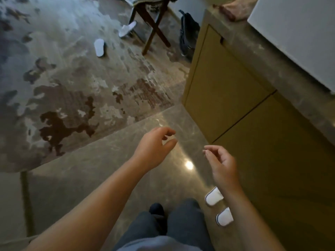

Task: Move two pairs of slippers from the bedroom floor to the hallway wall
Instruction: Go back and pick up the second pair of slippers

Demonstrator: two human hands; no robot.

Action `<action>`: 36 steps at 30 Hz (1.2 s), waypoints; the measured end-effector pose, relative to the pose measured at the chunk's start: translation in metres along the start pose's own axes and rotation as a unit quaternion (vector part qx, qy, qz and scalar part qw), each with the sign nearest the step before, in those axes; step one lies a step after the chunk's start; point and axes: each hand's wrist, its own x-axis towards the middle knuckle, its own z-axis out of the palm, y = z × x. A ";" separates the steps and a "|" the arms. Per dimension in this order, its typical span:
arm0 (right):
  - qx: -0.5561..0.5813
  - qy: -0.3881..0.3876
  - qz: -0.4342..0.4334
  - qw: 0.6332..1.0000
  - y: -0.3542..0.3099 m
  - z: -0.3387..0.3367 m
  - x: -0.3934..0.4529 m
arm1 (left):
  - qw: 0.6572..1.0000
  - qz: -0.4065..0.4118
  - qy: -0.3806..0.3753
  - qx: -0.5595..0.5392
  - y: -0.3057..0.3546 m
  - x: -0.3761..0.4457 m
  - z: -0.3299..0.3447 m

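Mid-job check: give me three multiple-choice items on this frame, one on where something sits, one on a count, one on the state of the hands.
1. Where do the two white slippers nearest the person lie?
A. On the patterned carpet
B. On the glossy stone floor beside the yellow-brown cabinet
C. Under the wooden chair

2. How many white slippers show in all?
A. Two
B. Three
C. Four

3. What are the hands holding?
A. Nothing
B. One slipper each
C. The dark backpack

Key: 1 B, they sit on the shiny floor by the cabinet. 2 C, two more lie on the patterned carpet by the wooden chair. 3 A, the left hand and right hand are open and bare.
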 end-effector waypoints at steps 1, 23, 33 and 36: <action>-0.001 -0.006 0.007 1.000 -0.002 0.005 0.008 | 1.000 0.002 0.014 -0.004 0.000 0.010 -0.009; -0.066 -0.300 -0.170 0.936 -0.198 0.262 0.446 | 0.915 -0.238 0.301 -0.122 -0.129 0.277 -0.227; -0.110 -0.308 -0.118 0.938 -0.251 0.424 0.598 | 0.918 -0.228 0.301 -0.119 -0.215 0.461 -0.384; -0.112 -0.280 -0.082 0.950 -0.263 0.448 0.639 | 0.928 -0.211 0.289 -0.105 -0.225 0.527 -0.440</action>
